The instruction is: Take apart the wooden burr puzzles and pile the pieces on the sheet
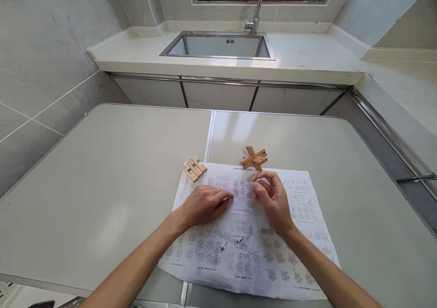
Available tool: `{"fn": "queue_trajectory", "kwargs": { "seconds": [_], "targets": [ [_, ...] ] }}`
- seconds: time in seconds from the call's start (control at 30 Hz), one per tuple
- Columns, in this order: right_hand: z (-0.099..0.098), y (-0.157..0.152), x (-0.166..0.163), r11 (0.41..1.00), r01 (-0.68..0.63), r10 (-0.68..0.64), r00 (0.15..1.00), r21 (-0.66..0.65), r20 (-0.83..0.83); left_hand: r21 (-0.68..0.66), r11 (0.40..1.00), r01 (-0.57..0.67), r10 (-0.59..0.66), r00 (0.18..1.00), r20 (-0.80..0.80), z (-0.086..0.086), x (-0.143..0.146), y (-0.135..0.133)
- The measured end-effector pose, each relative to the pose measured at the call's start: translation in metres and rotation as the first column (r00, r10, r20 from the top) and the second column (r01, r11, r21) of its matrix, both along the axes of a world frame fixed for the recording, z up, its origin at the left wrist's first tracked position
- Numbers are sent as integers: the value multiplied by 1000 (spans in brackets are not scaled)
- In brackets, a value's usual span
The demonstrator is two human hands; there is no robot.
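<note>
Blocks (194, 169) of pale wood, notched and set flat side by side, cover the far left corner of the printed sheet (266, 287), which I take as my landmark. They weigh on that corner, so a tug on the sheet could drag them out of line. Next, lying on the sheet's left half, is the left hand (207, 202), palm down, fingers loosely bent and gripping nothing I can see. If it slid sideways, I'd expect the sheet to crease or skew with it. Two dark marks (223, 247) show nearer the sheet's near edge; from here I can't tell tears from ink. Further right, just past the middle of the sheet's far edge, sits a wooden cross (253, 159) of several sticks jutting at angles. I can't judge how firmly its joints hold; a knock on one stick could make the whole thing come apart. The likeliest cause of such a knock is the right hand (272, 199), over the sheet close to that far edge. Its thumb and index finger bend toward each other with a slight gap, apparently holding nothing; I can't make out whether a knuckle brushes the cross.
</note>
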State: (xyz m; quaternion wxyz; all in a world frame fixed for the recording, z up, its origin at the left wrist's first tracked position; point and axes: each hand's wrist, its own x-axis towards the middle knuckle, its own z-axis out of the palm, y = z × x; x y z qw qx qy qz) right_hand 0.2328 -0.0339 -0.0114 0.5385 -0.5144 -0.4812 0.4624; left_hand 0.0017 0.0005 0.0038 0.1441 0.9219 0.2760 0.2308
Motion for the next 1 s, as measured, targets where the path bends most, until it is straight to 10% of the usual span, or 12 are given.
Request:
{"fn": "queue_trajectory", "kwargs": {
  "seconds": [0.4,1.0],
  "targets": [
    [3,4,7,999,42,-42,999,8,-23,2,1000,-9,9,1000,-17,-2,0,-1],
    [1,9,14,995,96,-90,925,2,370,18,1000,-1,1,1000,-13,-2,0,-1]
  ]
}}
